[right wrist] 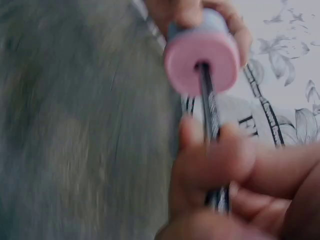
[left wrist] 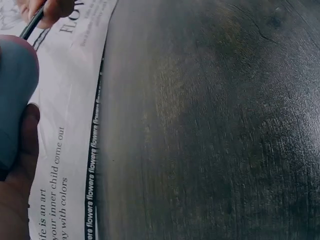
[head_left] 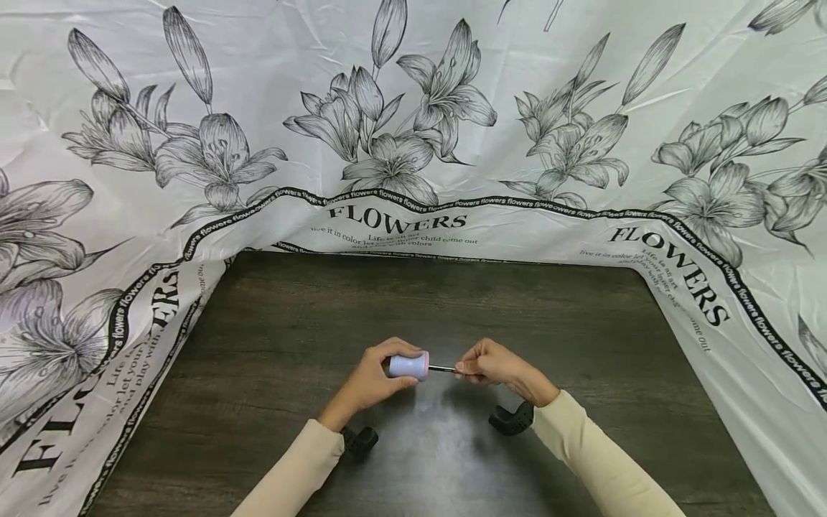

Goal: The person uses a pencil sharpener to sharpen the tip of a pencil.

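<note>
My left hand (head_left: pixel 371 379) grips a small light-blue pencil sharpener (head_left: pixel 408 367) round its body, thumb on the near side and fingers on the far side. Its pink end (right wrist: pixel 180 62) has a round hole in the middle and faces my right hand (head_left: pixel 496 365). A dark, slim pencil (right wrist: pixel 207 97) has its tip inside that hole. The right thumb and fingers pinch the pencil's shaft a short way out from the pink end. Both hands hold the two things level above the table. The pencil's tip is hidden in the sharpener.
A dark wood-grain table (head_left: pixel 310 309) lies beneath. White cloth (head_left: pixel 452 179) with flower drawings and lettering hangs around its back and sides. Black wrist mounts (head_left: pixel 510 420) sit under both wrists, by the cream sleeves (head_left: pixel 594 445).
</note>
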A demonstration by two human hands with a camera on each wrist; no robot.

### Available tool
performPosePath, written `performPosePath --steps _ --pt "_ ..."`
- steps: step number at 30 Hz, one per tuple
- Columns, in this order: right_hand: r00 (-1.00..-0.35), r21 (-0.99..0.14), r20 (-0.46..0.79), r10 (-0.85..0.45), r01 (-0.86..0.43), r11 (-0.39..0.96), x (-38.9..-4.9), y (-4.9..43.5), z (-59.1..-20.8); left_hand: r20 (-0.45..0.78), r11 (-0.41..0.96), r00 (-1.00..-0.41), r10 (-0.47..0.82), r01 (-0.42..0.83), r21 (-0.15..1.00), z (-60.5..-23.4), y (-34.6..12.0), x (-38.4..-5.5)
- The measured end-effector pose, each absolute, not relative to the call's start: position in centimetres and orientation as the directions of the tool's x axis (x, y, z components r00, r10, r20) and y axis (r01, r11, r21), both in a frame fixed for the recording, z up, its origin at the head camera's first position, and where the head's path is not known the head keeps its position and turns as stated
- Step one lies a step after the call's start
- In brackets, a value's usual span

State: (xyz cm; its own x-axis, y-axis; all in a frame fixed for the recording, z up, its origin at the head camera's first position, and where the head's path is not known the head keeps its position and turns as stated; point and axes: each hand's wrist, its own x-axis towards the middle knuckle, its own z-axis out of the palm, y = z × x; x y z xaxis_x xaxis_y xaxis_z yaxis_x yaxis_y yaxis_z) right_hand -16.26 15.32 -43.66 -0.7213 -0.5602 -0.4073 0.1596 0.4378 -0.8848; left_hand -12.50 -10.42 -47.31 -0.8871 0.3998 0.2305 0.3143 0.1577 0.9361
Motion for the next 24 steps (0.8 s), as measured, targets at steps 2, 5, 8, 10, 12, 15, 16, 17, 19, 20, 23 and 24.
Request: performPosePath --steps 2,5,8,10,12,15,16,17,19,20,23,24 --pt "-0.731 -0.895 -0.378 -0.568 0.131 0.427 -16.2 15.5 -43.8 0.22 0.166 -0.895 0.389 0.303 0.938 -47.2 -10.4 -12.6" --pt "-0.778 -0.903 -0.251 -0.576 -0.026 0.429 -16.1 15.7 -43.9 0.195 0.157 -0.91 0.366 0.267 0.951 -46.7 -10.3 -12.9" --pt "-0.827 -0.838 -0.085 -0.556 -0.243 0.489 -15.7 15.8 -44.0 0.142 0.158 -0.92 0.367 0.212 0.964 -46.4 -10.3 -13.3" --pt "-0.847 -0.776 0.011 -0.532 -0.343 0.529 -15.4 15.7 -44.2 0.104 0.154 -0.918 0.383 0.174 0.973 -46.3 -10.4 -13.5" --pt "-0.856 -0.732 0.086 -0.509 -0.401 0.551 -15.0 15.6 -44.5 0.063 0.144 -0.914 0.401 0.131 0.981 -46.2 -10.6 -13.7" --pt "-0.859 -0.721 0.152 -0.489 -0.435 0.54 -14.7 15.5 -44.9 0.016 0.111 -0.907 0.421 0.069 0.991 -46.0 -10.8 -13.8" --pt "-0.857 -0.721 0.169 -0.486 -0.444 0.533 -14.6 15.6 -45.0 -0.003 0.106 -0.907 0.422 0.046 0.993 -46.0 -10.8 -13.8" --pt "-0.856 -0.72 0.186 -0.483 -0.453 0.526 -14.6 15.6 -45.0 -0.025 0.101 -0.907 0.42 0.019 0.995 -45.9 -10.8 -13.8" --pt "-0.85 -0.714 0.223 -0.478 -0.476 0.513 -14.5 15.6 -45.1 -0.063 0.084 -0.91 0.411 -0.031 0.996 -45.7 -10.9 -13.9" --pt "-0.846 -0.71 0.241 -0.476 -0.488 0.508 -14.5 15.6 -45.1 -0.081 0.08 -0.911 0.405 -0.053 0.995 -45.7 -11.0 -14.0" --pt "-0.829 -0.681 0.298 -0.473 -0.532 0.503 -14.4 15.6 -45.2 -0.135 0.064 -0.919 0.37 -0.12 0.991 -45.6 -11.1 -14.0" --pt "-0.824 -0.672 0.315 -0.472 -0.544 0.502 -14.4 15.5 -45.3 -0.151 0.056 -0.922 0.356 -0.14 0.989 -45.6 -11.1 -14.1"
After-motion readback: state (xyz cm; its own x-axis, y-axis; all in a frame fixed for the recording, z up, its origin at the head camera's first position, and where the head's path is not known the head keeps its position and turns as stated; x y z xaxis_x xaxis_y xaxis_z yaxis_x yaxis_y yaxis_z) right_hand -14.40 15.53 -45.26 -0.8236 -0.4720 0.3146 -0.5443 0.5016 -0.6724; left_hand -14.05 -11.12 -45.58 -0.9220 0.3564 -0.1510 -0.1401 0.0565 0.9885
